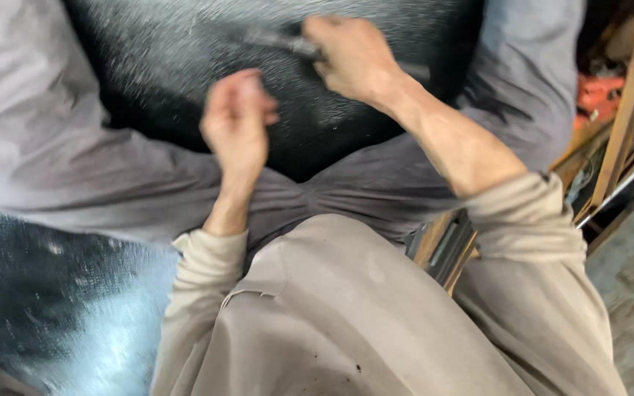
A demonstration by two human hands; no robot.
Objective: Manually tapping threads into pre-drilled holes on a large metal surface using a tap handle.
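We start from the dark slender tool [299,45], a thin metal-looking rod that lies nearly level across the top of the view, over the black textured sheet [185,59]. Our right hand [354,55] is closed around the right part of this tool, fingers wrapped over it, so the rod's left end sticks out toward the sheet's middle and a short stub shows beyond the wrist. The picture is blurred here, and we cannot tell what kind of tip the tool has.

Below and left of the tool, our left hand [236,121] hovers over the same black sheet with its fingers curled loosely inward; it holds nothing that we can make out, and we cannot tell whether it touches the surface.

The sheet lies between our legs in grey trousers [53,147], which frame it on both sides below the tool. Nearer the camera are our beige sleeves [530,220]. Well to the right of the tool, wooden strips [625,110] lean at the edge, with something orange [610,92] behind them.
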